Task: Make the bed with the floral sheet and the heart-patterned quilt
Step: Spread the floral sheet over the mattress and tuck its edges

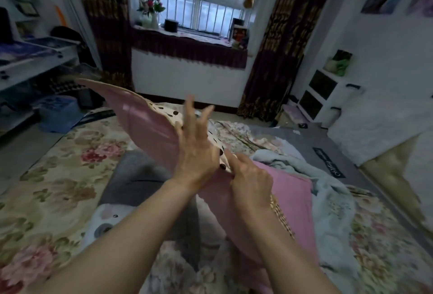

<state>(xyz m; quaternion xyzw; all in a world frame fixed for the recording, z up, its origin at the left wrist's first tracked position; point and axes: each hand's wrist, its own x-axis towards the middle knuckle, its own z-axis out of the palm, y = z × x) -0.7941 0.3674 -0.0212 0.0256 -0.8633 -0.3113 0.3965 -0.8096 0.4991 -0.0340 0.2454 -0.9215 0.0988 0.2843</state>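
The floral sheet (70, 164) lies spread over the bed (328, 143), with grey mattress surface exposed at the far right corner. The heart-patterned quilt (150, 125), pink on one face and spotted on the other, is raised above the middle of the bed, one corner pointing up and left. A pale blue blanket (332, 200) lies bunched to the right. A grey pillow (140, 176) rests beneath the quilt. The left hand (196, 153) lies flat against the quilt edge, fingers straight and spread. The right hand (251, 181) pinches the same edge, fingers curled.

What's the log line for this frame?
quilt raised over floral sheet | left hand fingers spread on quilt | right hand pinches quilt edge
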